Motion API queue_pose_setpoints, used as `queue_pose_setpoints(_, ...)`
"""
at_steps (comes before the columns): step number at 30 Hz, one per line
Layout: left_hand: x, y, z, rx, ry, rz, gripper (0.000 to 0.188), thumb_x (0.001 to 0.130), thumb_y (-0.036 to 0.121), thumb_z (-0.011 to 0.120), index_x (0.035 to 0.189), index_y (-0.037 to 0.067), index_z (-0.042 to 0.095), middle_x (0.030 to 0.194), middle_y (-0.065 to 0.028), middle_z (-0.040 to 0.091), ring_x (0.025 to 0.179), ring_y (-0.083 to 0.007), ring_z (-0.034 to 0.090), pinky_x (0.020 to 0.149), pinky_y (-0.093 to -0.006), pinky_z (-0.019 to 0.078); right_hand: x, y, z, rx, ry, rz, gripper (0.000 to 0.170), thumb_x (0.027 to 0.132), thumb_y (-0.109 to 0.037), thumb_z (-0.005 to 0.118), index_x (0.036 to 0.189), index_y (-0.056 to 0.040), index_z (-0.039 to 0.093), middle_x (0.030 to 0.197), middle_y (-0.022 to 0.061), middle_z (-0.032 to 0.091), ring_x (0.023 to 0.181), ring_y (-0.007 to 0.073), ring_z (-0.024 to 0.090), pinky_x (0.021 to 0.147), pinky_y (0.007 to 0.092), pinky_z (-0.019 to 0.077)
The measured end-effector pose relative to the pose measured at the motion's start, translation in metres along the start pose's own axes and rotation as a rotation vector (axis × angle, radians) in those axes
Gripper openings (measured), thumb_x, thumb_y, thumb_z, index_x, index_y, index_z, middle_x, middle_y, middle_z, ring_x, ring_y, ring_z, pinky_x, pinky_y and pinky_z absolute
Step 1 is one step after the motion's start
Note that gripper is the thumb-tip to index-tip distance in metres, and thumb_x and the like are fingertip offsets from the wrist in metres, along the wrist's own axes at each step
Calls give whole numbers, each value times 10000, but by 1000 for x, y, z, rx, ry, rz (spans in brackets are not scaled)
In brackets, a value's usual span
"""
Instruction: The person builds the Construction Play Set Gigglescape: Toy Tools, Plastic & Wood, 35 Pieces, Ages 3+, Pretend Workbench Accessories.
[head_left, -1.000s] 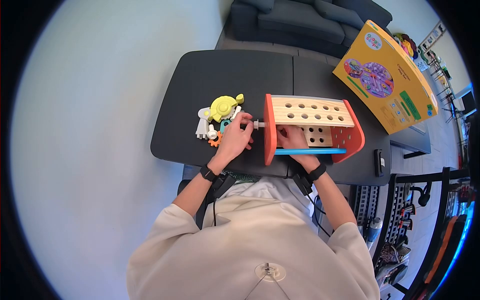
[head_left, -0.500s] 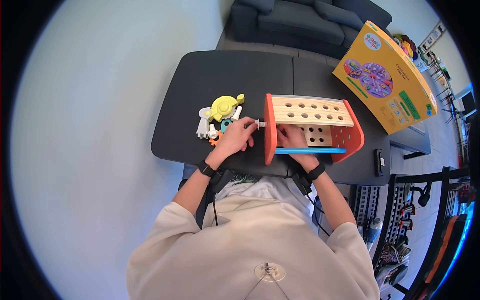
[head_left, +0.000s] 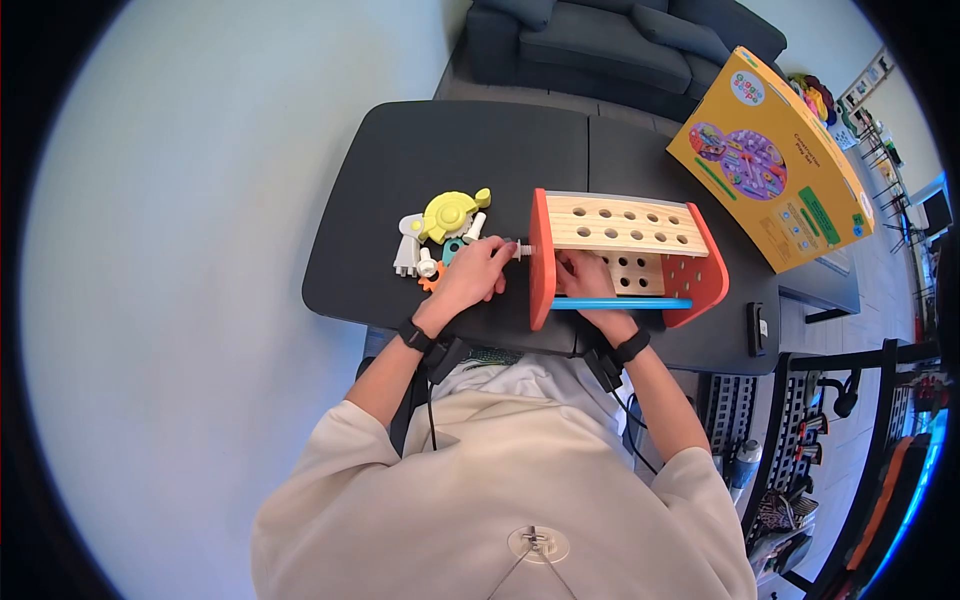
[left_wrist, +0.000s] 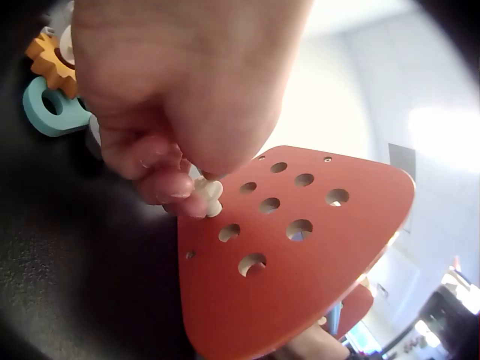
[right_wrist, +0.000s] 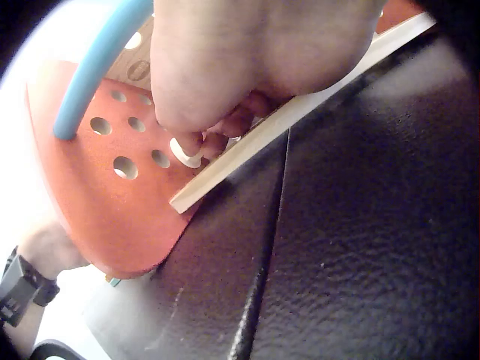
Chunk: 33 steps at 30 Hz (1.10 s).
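Note:
A toolbox with red side panels [head_left: 541, 262], holed wooden boards [head_left: 625, 222] and a blue bar [head_left: 622, 303] stands on the black table. Outside its left panel, my left hand [head_left: 472, 276] pinches a white screw [left_wrist: 210, 196] that sits at a hole in the red panel [left_wrist: 300, 262]. My right hand [head_left: 592, 280] reaches inside the box behind the same panel. There its curled fingers grip a white round piece [right_wrist: 185, 153] against the panel's inner face [right_wrist: 120, 202]; part of that piece is hidden by the fingers.
Left of the box lie a yellow-green piece [head_left: 450, 212], a grey-white piece [head_left: 408, 245], a white screw [head_left: 426, 264], an orange gear [left_wrist: 52, 64] and a teal piece [left_wrist: 56, 112]. A yellow carton [head_left: 770, 160] stands at the right; a small black object [head_left: 757, 330] lies near the right edge.
My left hand has shifted slightly and its fingers have changed their hold around the white screw. The right hand and the toolbox stay nearly where they were.

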<state>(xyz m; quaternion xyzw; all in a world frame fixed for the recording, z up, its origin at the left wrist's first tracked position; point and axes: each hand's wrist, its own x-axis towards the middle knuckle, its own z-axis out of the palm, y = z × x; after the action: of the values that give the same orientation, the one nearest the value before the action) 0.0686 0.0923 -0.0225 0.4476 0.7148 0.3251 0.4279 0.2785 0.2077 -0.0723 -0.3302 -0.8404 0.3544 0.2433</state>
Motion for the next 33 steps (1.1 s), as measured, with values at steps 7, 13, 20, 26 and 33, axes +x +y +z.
queue_pose_setpoints(7, -8, 11, -3, -146, 3, 74, 325, 1149, 290, 524, 1286, 6, 602, 629, -37, 623, 457, -102, 562, 453, -277, 418, -1, -7, -4, -10, -7, -6, 320, 1030, -290, 701, 919, 9, 682, 834, 207, 699, 796, 419, 691, 707, 495, 523)
queue_pose_setpoints(13, 3, -2, 1, -91, -7, 22, 322, 1140, 285, 539, 1261, -4, 615, 644, -48, 646, 464, -116, 587, 471, -288, 450, 0, -4, -2, 6, -1, -10, 296, 1029, -283, 701, 954, 3, 703, 860, 212, 712, 824, 424, 701, 726, 499, 533)
queue_pose_setpoints(20, -6, 6, 2, -174, 24, 29, 360, 1136, 314, 533, 1206, -24, 636, 650, -63, 666, 478, -141, 626, 490, -313, 481, 0, -8, -4, -11, -15, 3, 300, 1027, -281, 703, 935, 5, 706, 858, 214, 715, 823, 430, 700, 731, 506, 534)
queue_pose_setpoints(26, 4, -1, 2, -71, -36, 3, 398, 1144, 351, 502, 1194, -17, 643, 664, -57, 666, 468, -139, 612, 496, -314, 473, 2, 0, -1, 6, -8, 5, 323, 1028, -295, 717, 914, 6, 692, 837, 207, 710, 787, 419, 695, 717, 501, 527)
queue_pose_setpoints(33, -3, -2, 5, -165, -53, 109, 344, 1155, 317, 509, 1300, 13, 577, 706, -35, 640, 502, -105, 567, 479, -276, 425, 1, -2, -3, 35, 6, 17, 315, 1033, -287, 717, 923, 6, 678, 854, 196, 717, 782, 411, 690, 717, 500, 525)
